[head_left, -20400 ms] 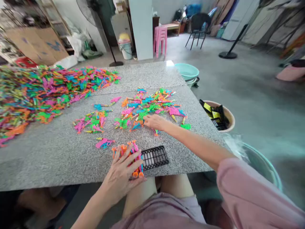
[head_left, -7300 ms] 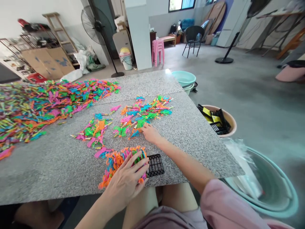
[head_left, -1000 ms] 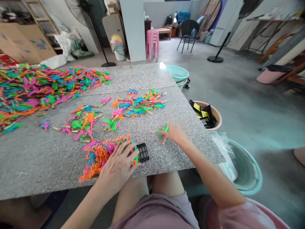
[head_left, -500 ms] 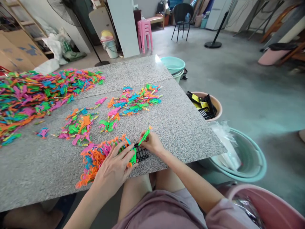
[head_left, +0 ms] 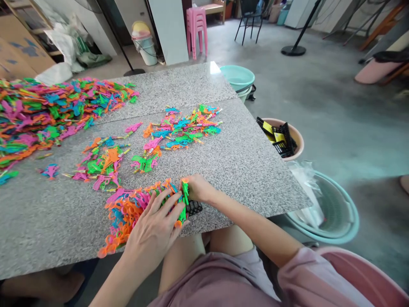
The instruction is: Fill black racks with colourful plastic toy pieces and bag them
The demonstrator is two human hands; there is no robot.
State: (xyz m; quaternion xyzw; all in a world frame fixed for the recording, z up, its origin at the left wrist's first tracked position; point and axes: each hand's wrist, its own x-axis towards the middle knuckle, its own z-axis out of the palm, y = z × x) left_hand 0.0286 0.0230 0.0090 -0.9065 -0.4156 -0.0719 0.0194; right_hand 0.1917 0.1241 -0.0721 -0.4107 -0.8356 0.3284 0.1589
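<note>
Right fingers [head_left: 189,181]: closed in a pinch on a green toy [head_left: 185,194]; the exact contact of the thumb is hidden.
Green toy: its long axis runs roughly away from the body, orange tip at the far end; it stands across the row, at the right end.
Left fingers [head_left: 171,204]: spread and laid flat over the packed toys, tips pointing right and away, just beside the green toy; how hard they press cannot be told.
Row of toys [head_left: 129,209]: packed side by side under and left of the left palm, orange ends showing along the far edge and the near left corner.
Black rack [head_left: 195,207]: its bare end shows just right of the green toy, below the right fingers; the right hand is the nearer one to it, coming in from the right.
Loose toys [head_left: 187,132]: scattered on the table [head_left: 249,170] beyond both hands, well apart from the rack.
Small pile [head_left: 100,164]: farther left, just beyond the row.
Big heap [head_left: 60,108]: at the far left of the table.
Tan basin [head_left: 299,145]: off the table's right edge, with more black racks inside.
</note>
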